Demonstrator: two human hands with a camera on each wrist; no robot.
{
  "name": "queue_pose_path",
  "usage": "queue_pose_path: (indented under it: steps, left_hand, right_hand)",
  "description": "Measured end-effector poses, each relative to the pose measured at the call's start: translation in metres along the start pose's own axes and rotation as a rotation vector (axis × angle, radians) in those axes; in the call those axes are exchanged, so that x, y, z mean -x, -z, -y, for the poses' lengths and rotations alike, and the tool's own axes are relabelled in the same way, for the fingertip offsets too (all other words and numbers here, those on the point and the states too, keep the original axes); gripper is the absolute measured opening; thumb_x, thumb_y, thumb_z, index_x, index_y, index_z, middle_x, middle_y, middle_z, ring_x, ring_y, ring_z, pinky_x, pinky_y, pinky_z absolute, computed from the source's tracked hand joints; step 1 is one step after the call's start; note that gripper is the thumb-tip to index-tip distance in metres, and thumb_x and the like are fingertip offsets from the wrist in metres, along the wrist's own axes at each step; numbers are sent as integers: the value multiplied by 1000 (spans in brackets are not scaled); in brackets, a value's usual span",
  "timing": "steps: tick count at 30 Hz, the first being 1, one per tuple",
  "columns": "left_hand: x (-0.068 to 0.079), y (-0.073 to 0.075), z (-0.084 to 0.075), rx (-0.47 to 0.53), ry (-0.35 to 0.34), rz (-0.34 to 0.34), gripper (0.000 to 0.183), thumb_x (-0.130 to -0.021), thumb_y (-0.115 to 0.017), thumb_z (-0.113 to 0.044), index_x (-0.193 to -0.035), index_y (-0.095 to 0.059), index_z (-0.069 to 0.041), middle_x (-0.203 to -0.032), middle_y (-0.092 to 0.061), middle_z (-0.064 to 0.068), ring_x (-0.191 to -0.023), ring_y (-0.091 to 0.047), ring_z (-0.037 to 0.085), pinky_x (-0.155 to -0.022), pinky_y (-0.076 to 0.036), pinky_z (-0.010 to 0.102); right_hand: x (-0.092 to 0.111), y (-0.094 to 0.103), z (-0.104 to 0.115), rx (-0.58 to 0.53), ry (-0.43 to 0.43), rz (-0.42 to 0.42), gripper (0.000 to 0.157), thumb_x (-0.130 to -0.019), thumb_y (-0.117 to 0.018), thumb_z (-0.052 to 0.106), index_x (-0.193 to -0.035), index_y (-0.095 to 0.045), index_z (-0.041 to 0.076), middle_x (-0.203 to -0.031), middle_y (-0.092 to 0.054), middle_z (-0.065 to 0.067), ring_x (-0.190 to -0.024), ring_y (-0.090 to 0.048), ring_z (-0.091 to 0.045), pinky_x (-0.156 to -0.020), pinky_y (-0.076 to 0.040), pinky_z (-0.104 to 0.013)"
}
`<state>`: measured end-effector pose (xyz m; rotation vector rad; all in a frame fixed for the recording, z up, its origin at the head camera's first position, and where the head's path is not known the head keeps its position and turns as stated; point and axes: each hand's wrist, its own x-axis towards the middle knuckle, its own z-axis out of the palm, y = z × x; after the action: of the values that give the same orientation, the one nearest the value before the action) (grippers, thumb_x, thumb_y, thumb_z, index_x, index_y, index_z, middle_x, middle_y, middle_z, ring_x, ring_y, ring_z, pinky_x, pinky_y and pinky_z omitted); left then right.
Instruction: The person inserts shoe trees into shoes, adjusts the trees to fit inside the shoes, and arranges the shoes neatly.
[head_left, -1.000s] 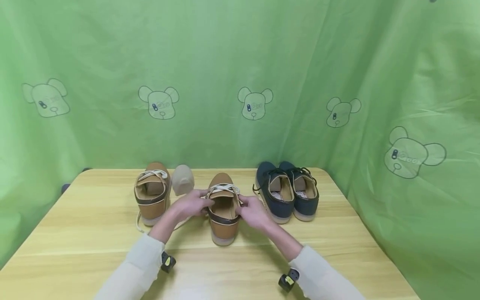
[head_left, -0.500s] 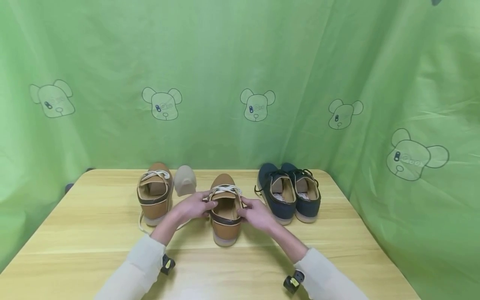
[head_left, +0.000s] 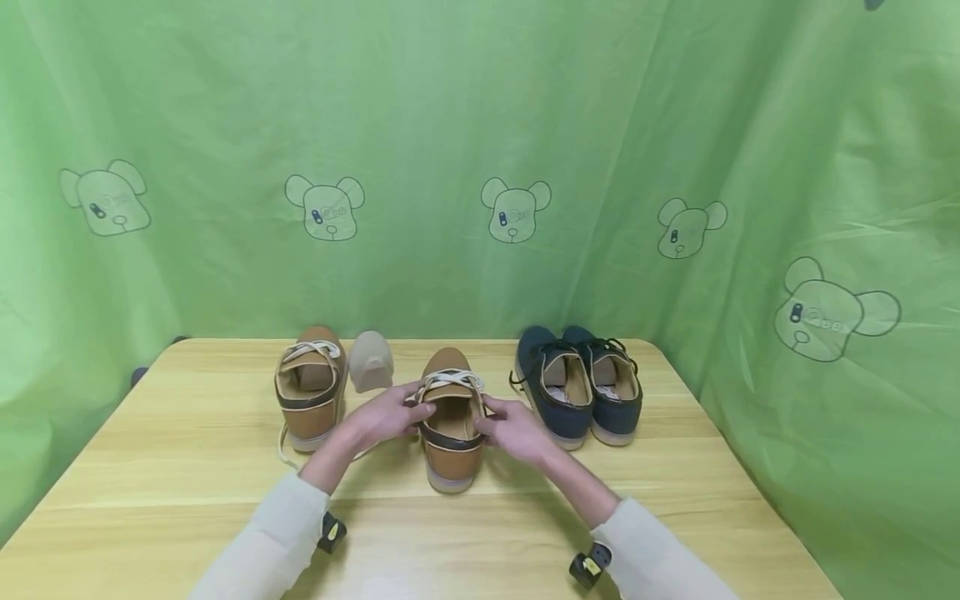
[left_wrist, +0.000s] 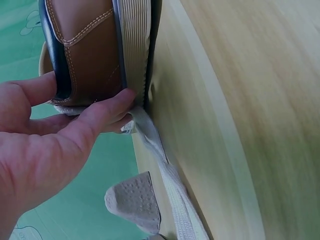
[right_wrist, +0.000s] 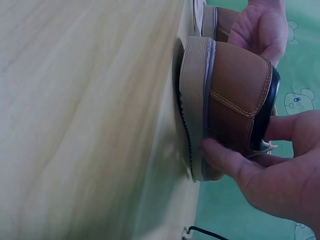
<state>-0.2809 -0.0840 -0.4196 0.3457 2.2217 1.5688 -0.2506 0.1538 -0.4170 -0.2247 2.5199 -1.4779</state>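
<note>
A brown lace-up shoe (head_left: pixel 453 462) rests on the table between my two hands, its toe pointing away and its heel toward me. My left hand (head_left: pixel 382 412) grips its left side, thumb over the collar and fingers against the side and sole edge. On the other side, my right hand (head_left: pixel 513 427) pinches the collar the same way. White laces (head_left: pixel 452 379) cross over the tongue. In the left wrist view, a flat white lace (left_wrist: pixel 167 172) trails along the table from under the fingers. The inside of the shoe shows no insert.
A matching brown shoe (head_left: pixel 311 417) with loose white laces stands at the back left, beside a beige moulded shoe insert (head_left: pixel 371 362). Two navy shoes (head_left: pixel 555 412) with dark laces stand side by side at the back right. A green curtain (head_left: pixel 420 275) hangs behind the table.
The head view has shifted slightly. The beige insert sits at a slightly different tilt than a second ago. Both hands keep their hold on the brown shoe, which stays in place.
</note>
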Motion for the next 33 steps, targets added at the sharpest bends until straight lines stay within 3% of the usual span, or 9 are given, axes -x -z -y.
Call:
queue_pose_path:
  steps: [4, 6, 10, 13, 16, 19, 21, 27, 33]
  left_hand:
    - [0, -1, 1, -3, -1, -8, 62, -102, -59, -21, -158, -35, -11, -147, -54, 21, -125, -61, 32, -105, -51, 47]
    - [0, 0, 2, -4, -2, -3, 64, -102, -60, -23, -159, -33, -12, -149, -51, 22, -126, -61, 34, -106, -50, 48]
    - [1, 0, 2, -15, -4, -5, 64, -102, -60, -25, -159, -34, -14, -148, -53, 21, -122, -63, 31, -106, -49, 49]
    - [1, 1, 1, -32, -7, -1, 65, -102, -60, -25, -160, -33, -15, -133, -62, 16, -103, -67, 24, -101, -51, 48]
    - [1, 1, 0, -42, -10, 6, 67, -102, -61, -27, -160, -31, -16, -113, -65, 10, -83, -60, 19, -90, -53, 46]
    - [1, 1, 1, -47, -10, 4, 68, -101, -62, -29, -161, -31, -16, -107, -64, 8, -76, -55, 19, -85, -52, 42]
    - [1, 2, 2, -45, -15, -5, 69, -100, -63, -30, -160, -32, -16, -114, -65, 7, -78, -57, 19, -84, -52, 41]
    - [0, 3, 4, -26, -33, -1, 68, -99, -65, -31, -159, -35, -16, -130, -63, 12, -91, -63, 19, -90, -54, 45]
    - [0, 4, 7, -22, -27, -10, 69, -98, -67, -32, -158, -37, -18, -146, -55, 17, -104, -64, 19, -97, -54, 47]
  right_hand:
    - [2, 3, 5, 134, -18, 1, 44, -99, -61, 26, -138, -63, 6, -91, -74, -11, -78, -68, -22, -71, -54, -32]
    - [2, 3, 7, 157, -17, 3, 41, -99, -62, 27, -134, -66, 6, -88, -73, -9, -77, -67, -23, -69, -52, -30]
    - [2, 2, 7, 163, -12, -18, 49, -96, -66, 28, -135, -61, -1, -118, -72, -19, -98, -71, -31, -86, -58, -39]
    - [2, 4, 10, 184, 4, -45, 60, -96, -67, 31, -143, -51, -4, -134, -63, -25, -118, -64, -38, -99, -54, -49]
    - [3, 7, 13, 219, 14, -63, 78, -96, -67, 42, -154, -36, 1, -149, -49, -26, -133, -52, -44, -108, -46, -57]
    - [3, 8, 18, 258, 26, -54, 98, -90, -70, 56, -161, -21, 9, -158, -38, -27, -137, -47, -47, -111, -41, -60]
    - [3, 6, 22, 283, 45, -23, 111, -85, -73, 61, -164, -12, 14, -161, -33, -27, -139, -45, -46, -113, -39, -60]
    - [1, -8, 28, 323, 189, 47, 128, -74, -87, 52, -165, -3, 20, -166, -20, -19, -146, -34, -40, -116, -35, -59]
    - [-2, -19, 27, 391, 189, 60, 142, -67, -92, 52, -163, 10, 28, -169, -8, -20, -148, -29, -42, -115, -36, -59]
